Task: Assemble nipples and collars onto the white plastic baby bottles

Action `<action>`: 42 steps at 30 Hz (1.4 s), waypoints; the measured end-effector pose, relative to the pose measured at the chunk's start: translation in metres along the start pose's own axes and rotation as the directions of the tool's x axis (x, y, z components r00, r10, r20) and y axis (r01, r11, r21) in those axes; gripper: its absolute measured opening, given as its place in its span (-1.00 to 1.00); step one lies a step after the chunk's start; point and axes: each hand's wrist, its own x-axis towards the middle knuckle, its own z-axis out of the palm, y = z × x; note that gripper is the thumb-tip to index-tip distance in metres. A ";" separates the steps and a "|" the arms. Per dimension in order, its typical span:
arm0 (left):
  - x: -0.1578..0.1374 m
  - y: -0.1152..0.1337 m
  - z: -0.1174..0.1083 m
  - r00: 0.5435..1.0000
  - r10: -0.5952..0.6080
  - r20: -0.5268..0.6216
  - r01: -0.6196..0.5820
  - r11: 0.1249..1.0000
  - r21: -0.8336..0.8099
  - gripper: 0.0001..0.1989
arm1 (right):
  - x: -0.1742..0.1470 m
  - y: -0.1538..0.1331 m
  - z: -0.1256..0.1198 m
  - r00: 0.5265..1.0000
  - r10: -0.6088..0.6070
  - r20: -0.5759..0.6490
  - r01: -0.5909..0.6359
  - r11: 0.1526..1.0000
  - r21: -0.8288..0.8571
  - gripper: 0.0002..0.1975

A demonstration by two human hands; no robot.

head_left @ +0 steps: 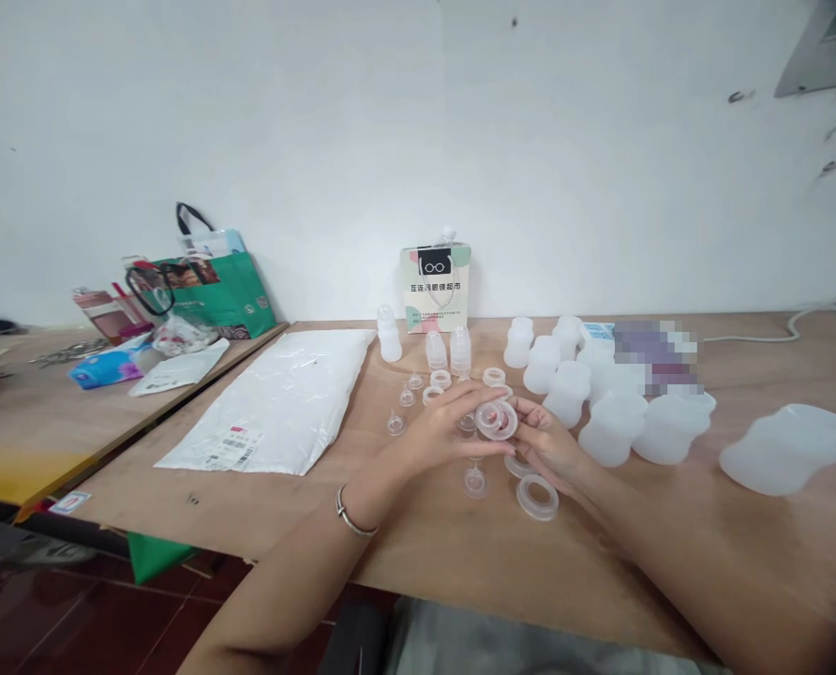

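Both of my hands meet over the table around a translucent bottle collar ring [508, 427], whose open side faces me; a clear nipple seems to sit inside it. My left hand [442, 427] grips its left side between thumb and fingers. From the right, my right hand [548, 445] pinches the ring's edge. Under my hands lie more collar rings, one ring [537, 497] nearest the front. Clear nipples stand to the left and below, such as one nipple [475, 481]. Behind are small capped baby bottles [460, 351], and frosted bottle bodies [611, 427] stand to the right.
A large white mailing bag [277, 398] lies left on the wooden table [418, 544]. A paper gift bag [436, 291] stands against the wall. On the adjoining left table are a green bag [239, 295] and a blue tissue pack [109, 364]. A white cable [776, 336] runs at back right.
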 end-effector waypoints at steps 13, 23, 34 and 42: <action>-0.002 -0.004 0.006 0.991 -0.027 -0.132 0.036 0.997 0.070 -0.61 | 0.002 0.002 -0.001 0.998 0.042 -0.039 -0.042 0.999 -0.006 -0.76; -0.001 -0.002 0.005 0.963 -0.069 -0.261 0.108 0.984 0.138 -0.65 | 0.001 0.006 0.007 0.998 0.049 -0.051 -0.045 0.997 0.065 -0.79; -0.003 0.004 0.010 0.970 -0.026 -0.243 0.040 0.998 0.053 -0.65 | 0.004 0.004 0.002 0.994 0.081 -0.072 -0.079 0.996 0.028 -0.75; -0.001 -0.003 0.003 0.975 -0.151 -0.161 0.153 0.988 0.003 -0.63 | 0.004 0.004 -0.001 0.994 0.009 -0.106 0.000 0.996 0.085 -0.80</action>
